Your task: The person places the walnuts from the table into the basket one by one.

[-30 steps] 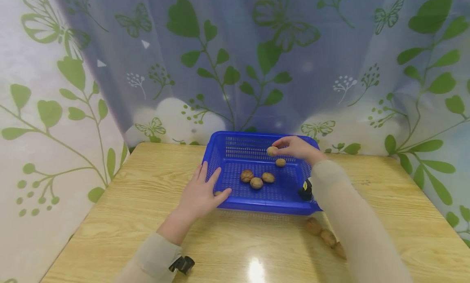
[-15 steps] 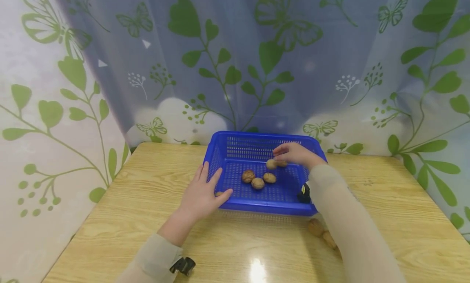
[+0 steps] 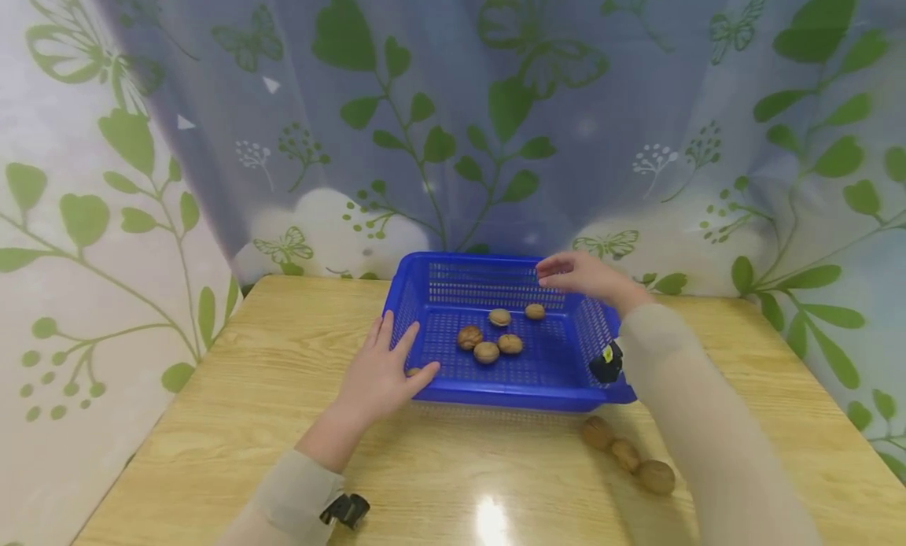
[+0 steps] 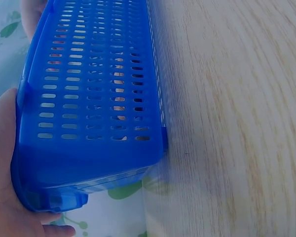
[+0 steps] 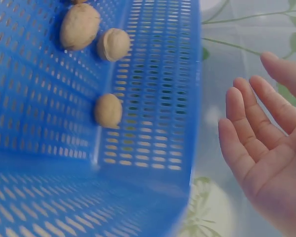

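Observation:
A blue plastic basket (image 3: 510, 392) stands on the wooden table, with several walnuts on its bottom. One walnut (image 3: 499, 317) lies behind the middle group, and another walnut (image 3: 534, 311) sits by the back wall. My left hand (image 3: 375, 377) rests with spread fingers on the basket's left front corner, next to a partly hidden walnut (image 3: 414, 371). Above the back right rim hovers my right hand (image 3: 587, 277). In the right wrist view its fingers (image 5: 244, 131) are relaxed and the palm holds nothing.
Three walnuts (image 3: 626, 455) lie in a slanting row on the table (image 3: 283, 349), in front of the basket's right corner and beside the right sleeve. Behind the table hangs a curtain (image 3: 453, 137) printed with leaves and butterflies.
My right hand has let go of a walnut, which now lies further left on the basket's bottom. The hand has risen toward the back right rim. My left hand has stayed in place.

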The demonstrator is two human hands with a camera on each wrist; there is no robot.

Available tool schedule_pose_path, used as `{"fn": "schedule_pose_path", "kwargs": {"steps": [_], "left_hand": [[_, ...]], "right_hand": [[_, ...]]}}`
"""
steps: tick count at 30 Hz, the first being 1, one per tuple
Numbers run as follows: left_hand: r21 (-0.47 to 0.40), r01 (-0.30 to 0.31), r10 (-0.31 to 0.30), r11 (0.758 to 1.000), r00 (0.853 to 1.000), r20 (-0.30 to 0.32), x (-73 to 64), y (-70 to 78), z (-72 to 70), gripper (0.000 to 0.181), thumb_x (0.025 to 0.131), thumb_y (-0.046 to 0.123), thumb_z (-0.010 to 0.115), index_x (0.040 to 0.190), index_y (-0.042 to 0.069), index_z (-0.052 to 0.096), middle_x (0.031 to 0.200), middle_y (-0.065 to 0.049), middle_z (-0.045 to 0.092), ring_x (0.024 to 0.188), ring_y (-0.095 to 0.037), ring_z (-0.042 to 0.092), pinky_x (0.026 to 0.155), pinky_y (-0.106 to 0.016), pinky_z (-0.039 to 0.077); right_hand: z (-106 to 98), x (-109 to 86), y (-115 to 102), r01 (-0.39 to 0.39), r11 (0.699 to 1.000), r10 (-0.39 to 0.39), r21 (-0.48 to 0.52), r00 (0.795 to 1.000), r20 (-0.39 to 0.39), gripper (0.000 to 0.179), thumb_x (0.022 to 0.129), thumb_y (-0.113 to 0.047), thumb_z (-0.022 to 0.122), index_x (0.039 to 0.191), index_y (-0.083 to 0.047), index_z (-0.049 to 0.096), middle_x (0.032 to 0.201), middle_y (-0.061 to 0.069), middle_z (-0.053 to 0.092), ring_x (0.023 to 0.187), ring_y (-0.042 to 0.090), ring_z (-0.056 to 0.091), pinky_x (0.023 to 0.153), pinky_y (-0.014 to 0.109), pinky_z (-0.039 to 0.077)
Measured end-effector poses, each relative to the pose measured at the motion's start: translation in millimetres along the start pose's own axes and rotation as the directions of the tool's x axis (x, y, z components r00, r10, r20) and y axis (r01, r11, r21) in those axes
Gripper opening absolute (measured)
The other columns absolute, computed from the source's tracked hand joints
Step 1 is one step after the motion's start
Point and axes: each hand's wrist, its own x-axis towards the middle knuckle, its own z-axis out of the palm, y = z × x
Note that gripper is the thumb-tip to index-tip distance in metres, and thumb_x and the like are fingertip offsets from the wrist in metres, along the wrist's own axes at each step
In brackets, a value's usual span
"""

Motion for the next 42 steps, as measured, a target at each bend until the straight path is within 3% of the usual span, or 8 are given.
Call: {"fn": "schedule_pose_path", "kwargs": {"steps": [7, 13, 22, 29, 36, 42], "left_hand": [[-0.01, -0.002, 0.002, 1.0, 1.0, -0.002, 0.6, -0.8, 0.3, 0.078, 0.089, 0.062, 0.043, 0.144, 0.009, 0.036, 0.149, -0.029, 0.015, 0.138, -0.041, 0.01, 0.106, -0.053, 0.024], [-0.006, 0.0, 0.0, 1.0, 1.0, 0.0, 1.1, 0.1, 0.2, 0.077, 0.089, 0.062, 0.043, 0.145, 0.008, 0.035, 0.149, -0.029, 0.015, 0.138, -0.041, 0.01, 0.106, -0.053, 0.024], [-0.003, -0.013, 0.013, 1.0, 1.0, -0.012, 1.5, -1.1, 1.9, 0.078, 0.089, 0.062, 0.042, 0.144, 0.008, 0.036, 0.148, -0.029, 0.016, 0.137, -0.043, 0.012, 0.104, -0.055, 0.027], [-0.01, -0.017, 0.017, 1.0, 1.0, -0.017, 1.1, -1.2, 2.8, 0.077, 0.089, 0.062, 0.043, 0.144, 0.008, 0.036, 0.149, -0.029, 0.016, 0.137, -0.043, 0.012, 0.104, -0.056, 0.027], [-0.013, -0.025, 0.025, 1.0, 1.0, -0.019, 0.3, -0.1, 0.5, 0.078, 0.089, 0.061, 0.043, 0.144, 0.006, 0.036, 0.148, -0.031, 0.016, 0.137, -0.044, 0.012, 0.104, -0.056, 0.025], [-0.013, -0.019, 0.02, 1.0, 1.0, 0.0, 0.6, -0.4, 0.7, 0.078, 0.089, 0.062, 0.043, 0.145, 0.007, 0.035, 0.149, -0.029, 0.014, 0.137, -0.043, 0.01, 0.105, -0.055, 0.024]], "right_hand": [[-16.7, -35.8, -21.4, 0.013, 1.0, -0.013, -0.028, 1.0, -0.001, 0.044, 0.092, -0.025, 0.061, 0.129, -0.002, 0.051, 0.13, 0.018, 0.052, 0.12, 0.032, 0.046, 0.1, 0.048, 0.036], [-21.8, -63.4, -19.3, 0.021, 0.997, -0.02, -0.076, 1.0, 0.012, 0.045, 0.091, -0.028, 0.061, 0.128, -0.004, 0.052, 0.128, 0.015, 0.054, 0.121, 0.032, 0.046, 0.1, 0.051, 0.035], [-10.7, -106.5, -10.2, 0.011, 0.999, -0.009, -0.053, 0.999, 0.036, 0.045, 0.09, -0.027, 0.063, 0.126, -0.002, 0.053, 0.125, 0.017, 0.055, 0.113, 0.031, 0.053, 0.094, 0.048, 0.042], [-1.0, -134.3, -0.4, 0.059, 0.991, -0.059, -0.122, 0.998, 0.0, 0.041, 0.09, -0.025, 0.063, 0.123, -0.001, 0.056, 0.121, 0.016, 0.058, 0.105, 0.026, 0.058, 0.087, 0.04, 0.048], [9.1, -159.7, 9.3, 0.081, 0.994, -0.084, -0.076, 0.996, -0.028, 0.039, 0.091, -0.02, 0.062, 0.122, 0.004, 0.056, 0.118, 0.018, 0.059, 0.103, 0.025, 0.058, 0.084, 0.029, 0.049], [18.4, -177.7, 21.0, 0.083, 0.996, -0.085, -0.032, 0.995, -0.052, 0.038, 0.091, -0.018, 0.061, 0.122, 0.004, 0.055, 0.116, 0.019, 0.059, 0.102, 0.025, 0.059, 0.083, 0.027, 0.05]]}}
